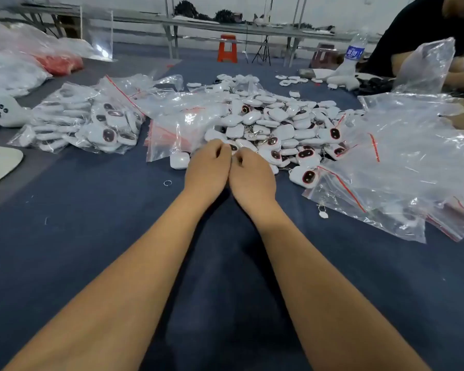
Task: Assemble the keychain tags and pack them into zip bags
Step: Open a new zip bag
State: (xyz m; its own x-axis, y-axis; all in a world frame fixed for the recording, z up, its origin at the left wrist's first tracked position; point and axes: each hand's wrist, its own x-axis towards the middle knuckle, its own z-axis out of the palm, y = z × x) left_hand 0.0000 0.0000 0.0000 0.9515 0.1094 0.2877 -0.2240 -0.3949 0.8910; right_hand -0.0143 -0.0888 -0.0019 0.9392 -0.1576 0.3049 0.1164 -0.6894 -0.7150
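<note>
Keychain tags (273, 124) heaped mid-desk, left hand (208, 170) and right hand (252, 175) side by side at the pile's near edge, fingers (220, 148) curled, what they pinch hidden, zip bags (402, 167) toward the right edge, blue-covered desk (91, 236)

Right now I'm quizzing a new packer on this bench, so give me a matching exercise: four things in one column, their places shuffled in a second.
Things:
1. water bottle
2. orange stool
3. small metal ring
4. packed bag of tags

Places:
A. on the blue cloth just left of the left hand
B. far right of the table, standing upright
C. on the table, left of the loose pile of tags
D. on the floor beyond the table's far edge

Pairs: 1-B, 2-D, 3-A, 4-C
</note>
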